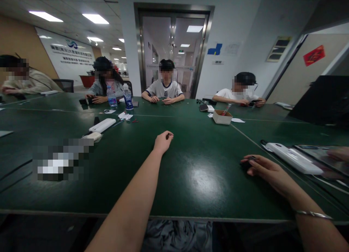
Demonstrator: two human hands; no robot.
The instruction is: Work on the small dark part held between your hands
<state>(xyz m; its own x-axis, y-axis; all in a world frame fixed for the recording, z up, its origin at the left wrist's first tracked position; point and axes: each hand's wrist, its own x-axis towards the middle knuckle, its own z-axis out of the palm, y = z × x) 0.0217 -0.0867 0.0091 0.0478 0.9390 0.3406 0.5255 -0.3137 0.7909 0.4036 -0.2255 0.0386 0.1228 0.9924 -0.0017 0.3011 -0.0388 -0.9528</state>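
Note:
My left hand (163, 142) rests over the middle of the green table (196, 144), its fingers curled closed. A small dark thing (168, 136) shows between thumb and fingers; its kind is too small to tell. To the right, my right hand (263, 169) is closed around a small black object (246, 164) held low at the tabletop. The fingers cover part of that object, and I cannot make out what it is. A silver bangle (313, 214) sits on my right wrist. The two hands are well apart.
A long white device (293, 158) with a cable lies right of my right hand, beside another person's hand (339, 154). Another white device (102, 126) lies at left. Farther back stand bottles (127, 97) and a small open box (222, 117). Several people sit across.

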